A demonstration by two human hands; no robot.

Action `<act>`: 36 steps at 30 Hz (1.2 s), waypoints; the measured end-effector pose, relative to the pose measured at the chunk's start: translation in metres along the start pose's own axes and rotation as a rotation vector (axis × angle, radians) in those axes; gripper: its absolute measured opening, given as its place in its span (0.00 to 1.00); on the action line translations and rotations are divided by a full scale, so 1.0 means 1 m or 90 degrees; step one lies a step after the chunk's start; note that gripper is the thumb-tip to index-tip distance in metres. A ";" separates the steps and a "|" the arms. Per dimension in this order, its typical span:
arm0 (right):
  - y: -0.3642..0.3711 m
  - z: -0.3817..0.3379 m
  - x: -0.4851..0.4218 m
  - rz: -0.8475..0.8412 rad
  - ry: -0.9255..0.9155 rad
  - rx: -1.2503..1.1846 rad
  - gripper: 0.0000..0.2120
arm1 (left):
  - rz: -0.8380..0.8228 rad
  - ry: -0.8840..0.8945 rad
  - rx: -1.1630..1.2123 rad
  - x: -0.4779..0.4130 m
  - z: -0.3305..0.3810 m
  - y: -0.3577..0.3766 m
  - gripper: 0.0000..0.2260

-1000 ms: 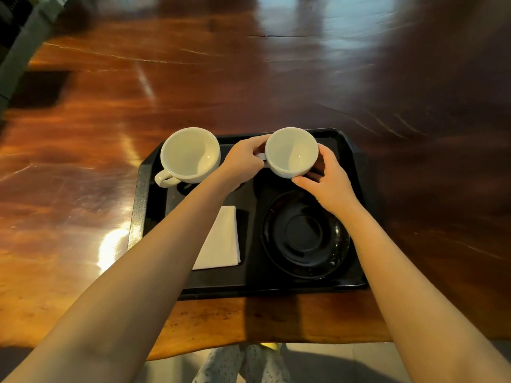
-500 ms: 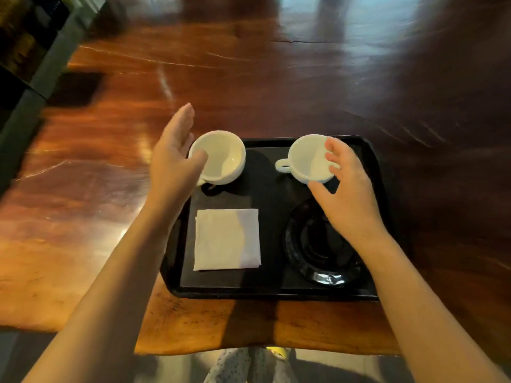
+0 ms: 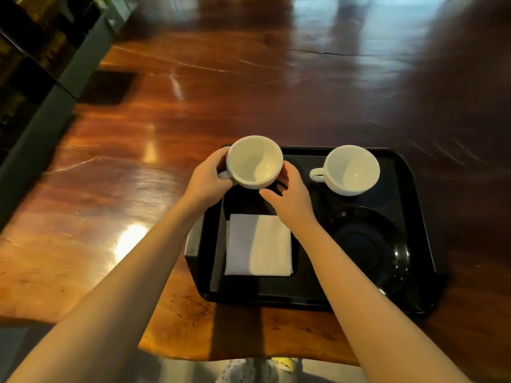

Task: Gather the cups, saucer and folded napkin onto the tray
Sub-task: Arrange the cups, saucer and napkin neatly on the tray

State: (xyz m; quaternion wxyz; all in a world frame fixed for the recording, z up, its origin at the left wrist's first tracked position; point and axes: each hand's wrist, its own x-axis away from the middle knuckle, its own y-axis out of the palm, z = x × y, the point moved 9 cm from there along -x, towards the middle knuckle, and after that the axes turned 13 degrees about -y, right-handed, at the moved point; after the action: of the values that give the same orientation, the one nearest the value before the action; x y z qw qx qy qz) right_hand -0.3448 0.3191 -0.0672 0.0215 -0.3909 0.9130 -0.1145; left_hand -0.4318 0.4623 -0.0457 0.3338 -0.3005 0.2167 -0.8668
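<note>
A black tray (image 3: pixel 414 189) lies on the wooden table near its front edge. A white cup (image 3: pixel 254 161) sits at the tray's far left corner, held from both sides: my left hand (image 3: pixel 207 178) grips its handle side and my right hand (image 3: pixel 290 197) cups its right side. The second white cup (image 3: pixel 351 170) stands at the tray's far right with its handle pointing left, untouched. A folded white napkin (image 3: pixel 258 244) lies flat at the tray's near left. A black saucer (image 3: pixel 367 244) rests at the near right, partly hidden by my right forearm.
The glossy wooden table (image 3: pixel 193 92) stretches far beyond the tray. A dark shelf unit (image 3: pixel 41 64) runs along the table's left side. The table's front edge is just below the tray.
Both hands left the right cup, which now stands on the tray. They moved left and closed around the left cup. The view shifted left.
</note>
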 end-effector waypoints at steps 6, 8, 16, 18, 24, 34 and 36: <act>-0.006 0.007 0.013 0.094 0.012 -0.045 0.31 | -0.050 0.029 -0.031 -0.011 0.018 0.005 0.26; -0.008 0.010 0.014 0.112 0.015 -0.045 0.31 | -0.069 0.044 -0.036 -0.011 0.024 0.008 0.26; -0.012 0.012 0.019 0.105 0.035 -0.008 0.30 | -0.114 0.002 -0.062 -0.020 0.022 0.010 0.32; -0.019 0.009 0.031 0.096 0.056 0.044 0.30 | -0.054 -0.023 -0.059 -0.006 0.015 -0.001 0.33; -0.013 0.010 0.099 0.027 0.093 0.188 0.26 | 0.021 -0.102 0.061 0.116 -0.027 0.024 0.31; -0.001 0.024 0.114 0.036 0.111 0.225 0.25 | 0.060 -0.258 0.163 0.131 -0.071 0.048 0.34; -0.001 0.024 0.114 0.031 0.104 0.236 0.26 | 0.061 -0.259 0.171 0.127 -0.072 0.048 0.34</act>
State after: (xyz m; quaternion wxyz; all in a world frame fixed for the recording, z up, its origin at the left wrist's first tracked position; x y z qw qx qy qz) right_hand -0.4201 0.2317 -0.0850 0.0216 -0.3473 0.8842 -0.3117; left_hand -0.5336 0.3521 -0.0776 0.4481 -0.4110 0.0419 -0.7928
